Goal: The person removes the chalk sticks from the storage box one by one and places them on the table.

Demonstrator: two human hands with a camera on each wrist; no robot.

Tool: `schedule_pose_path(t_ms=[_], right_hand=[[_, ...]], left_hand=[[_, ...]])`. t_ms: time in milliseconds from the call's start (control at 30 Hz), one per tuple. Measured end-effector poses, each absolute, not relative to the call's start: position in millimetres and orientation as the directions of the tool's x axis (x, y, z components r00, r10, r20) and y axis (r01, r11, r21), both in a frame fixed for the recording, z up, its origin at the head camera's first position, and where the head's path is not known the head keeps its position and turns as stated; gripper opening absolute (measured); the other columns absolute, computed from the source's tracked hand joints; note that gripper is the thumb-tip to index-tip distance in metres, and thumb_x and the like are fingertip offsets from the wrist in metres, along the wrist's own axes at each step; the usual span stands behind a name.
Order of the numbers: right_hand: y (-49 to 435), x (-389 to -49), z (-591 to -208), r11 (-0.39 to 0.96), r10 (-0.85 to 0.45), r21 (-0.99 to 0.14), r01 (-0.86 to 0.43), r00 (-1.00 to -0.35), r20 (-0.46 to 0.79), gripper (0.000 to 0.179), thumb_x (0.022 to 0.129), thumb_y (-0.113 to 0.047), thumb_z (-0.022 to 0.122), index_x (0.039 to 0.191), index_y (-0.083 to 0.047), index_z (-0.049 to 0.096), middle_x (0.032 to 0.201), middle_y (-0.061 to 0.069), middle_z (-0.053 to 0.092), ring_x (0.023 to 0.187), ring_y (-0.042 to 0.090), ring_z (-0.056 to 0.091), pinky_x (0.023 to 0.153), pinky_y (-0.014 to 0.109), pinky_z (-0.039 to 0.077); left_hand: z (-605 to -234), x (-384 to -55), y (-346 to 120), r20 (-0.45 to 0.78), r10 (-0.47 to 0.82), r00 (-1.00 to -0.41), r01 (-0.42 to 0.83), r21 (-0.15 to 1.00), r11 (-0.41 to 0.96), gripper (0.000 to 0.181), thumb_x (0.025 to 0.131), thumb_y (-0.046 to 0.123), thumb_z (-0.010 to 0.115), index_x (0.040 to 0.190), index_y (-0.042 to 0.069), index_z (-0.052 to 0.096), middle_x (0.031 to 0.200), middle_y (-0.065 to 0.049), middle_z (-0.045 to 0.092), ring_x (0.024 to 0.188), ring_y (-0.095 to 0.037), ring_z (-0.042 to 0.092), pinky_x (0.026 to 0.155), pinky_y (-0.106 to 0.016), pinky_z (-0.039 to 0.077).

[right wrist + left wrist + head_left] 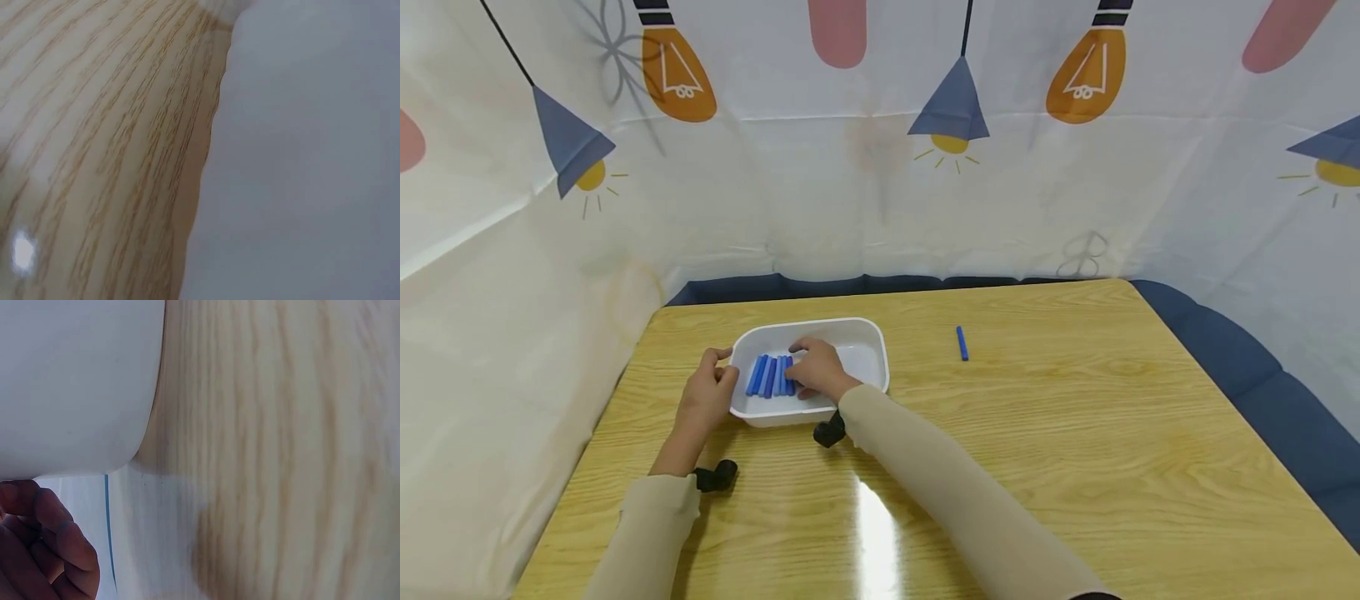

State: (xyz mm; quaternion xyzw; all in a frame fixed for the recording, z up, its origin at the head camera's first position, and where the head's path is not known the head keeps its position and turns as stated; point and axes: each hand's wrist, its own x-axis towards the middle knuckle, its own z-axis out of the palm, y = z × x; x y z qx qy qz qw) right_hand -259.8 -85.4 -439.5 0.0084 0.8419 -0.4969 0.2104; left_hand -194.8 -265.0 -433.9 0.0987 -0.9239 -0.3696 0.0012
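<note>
A white plastic tray [865, 354] stands on the table at left of centre. Several short blue sticks [767, 377], in lighter and darker shades, lie side by side inside it. My left hand [706, 396] holds the tray's left edge with thumb and forefinger; the left wrist view shows its fingers [69, 540] curled against the tray's outer wall [75, 387]. Inside the tray, my right hand [820, 369] has its fingers spread at the right end of the row, one touching the rightmost sticks. The right wrist view shows the tray's side [300, 156] but no fingers.
One more blue stick [962, 343] lies on the wooden table [1037, 458], right of the tray. Dark blue padding [1247, 375] runs along the table's back and right edges. A printed white curtain [820, 192] hangs behind and at the left.
</note>
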Motion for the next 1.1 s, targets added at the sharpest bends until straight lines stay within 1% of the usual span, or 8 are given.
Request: schedule_pose_path(t_ms=[133, 433, 600, 767, 967, 1100], right_hand=[[-85.6, -260.2, -441.2, 0.513, -0.199, -0.831, 0.216, -0.912, -0.36, 0.047, 0.082, -0.012, 0.074, 0.127, -0.019, 0.061, 0.089, 0.006, 0.061, 0.059, 0.018, 0.063, 0.05, 0.032, 0.054], [-87.7, -260.1, -442.1, 0.526, -0.199, -0.824, 0.209, -0.912, -0.359, 0.048, 0.082, -0.012, 0.074, 0.128, -0.019, 0.06, 0.095, 0.007, 0.061, 0.056, 0.018, 0.062, 0.051, 0.03, 0.053], [-89.3, -259.0, -441.3, 0.544, -0.212, -0.817, 0.192, -0.911, -0.355, 0.047, 0.083, -0.01, 0.073, 0.128, -0.017, 0.06, 0.092, 0.007, 0.062, 0.054, 0.017, 0.061, 0.051, 0.028, 0.053], [-90.6, -258.8, -441.1, 0.569, -0.212, -0.801, 0.189, -0.907, -0.365, 0.047, 0.083, -0.012, 0.074, 0.128, -0.016, 0.06, 0.09, 0.007, 0.061, 0.054, 0.016, 0.062, 0.052, 0.028, 0.053], [-92.7, -261.7, -442.0, 0.572, -0.219, -0.798, 0.19, -0.902, -0.372, 0.048, 0.082, -0.012, 0.074, 0.128, -0.015, 0.06, 0.098, 0.007, 0.061, 0.057, 0.017, 0.064, 0.053, 0.028, 0.054], [-92.4, -262.7, -442.3, 0.573, -0.208, -0.791, 0.213, -0.896, -0.392, 0.046, 0.082, -0.011, 0.074, 0.125, -0.015, 0.061, 0.097, 0.007, 0.061, 0.057, 0.018, 0.064, 0.052, 0.029, 0.053]], left_hand=[[-434.3, -194.6, -264.6, -0.072, -0.184, -0.98, -0.182, 0.687, 0.704, 0.051, 0.098, 0.03, 0.035, 0.146, 0.011, 0.034, 0.106, -0.019, 0.058, 0.092, -0.028, 0.053, 0.071, -0.031, 0.046], [-432.7, -194.5, -264.0, -0.088, -0.188, -0.978, -0.197, 0.683, 0.704, 0.052, 0.098, 0.031, 0.035, 0.147, 0.012, 0.032, 0.101, -0.016, 0.055, 0.09, -0.027, 0.051, 0.067, -0.029, 0.043], [-432.4, -194.6, -264.3, -0.091, -0.194, -0.977, -0.203, 0.68, 0.705, 0.052, 0.098, 0.031, 0.035, 0.146, 0.012, 0.032, 0.1, -0.016, 0.054, 0.089, -0.027, 0.051, 0.066, -0.029, 0.043], [-433.5, -194.4, -264.7, -0.089, -0.186, -0.979, -0.195, 0.684, 0.703, 0.051, 0.098, 0.031, 0.035, 0.146, 0.012, 0.033, 0.102, -0.017, 0.055, 0.09, -0.028, 0.052, 0.067, -0.028, 0.044], [-433.5, -194.5, -265.9, -0.086, -0.189, -0.978, -0.197, 0.679, 0.708, 0.052, 0.099, 0.032, 0.034, 0.146, 0.012, 0.032, 0.106, -0.018, 0.057, 0.091, -0.028, 0.052, 0.068, -0.029, 0.044], [-432.9, -194.6, -265.0, -0.095, -0.186, -0.978, -0.201, 0.677, 0.708, 0.052, 0.099, 0.032, 0.034, 0.146, 0.012, 0.032, 0.108, -0.019, 0.057, 0.094, -0.029, 0.053, 0.071, -0.03, 0.046]])
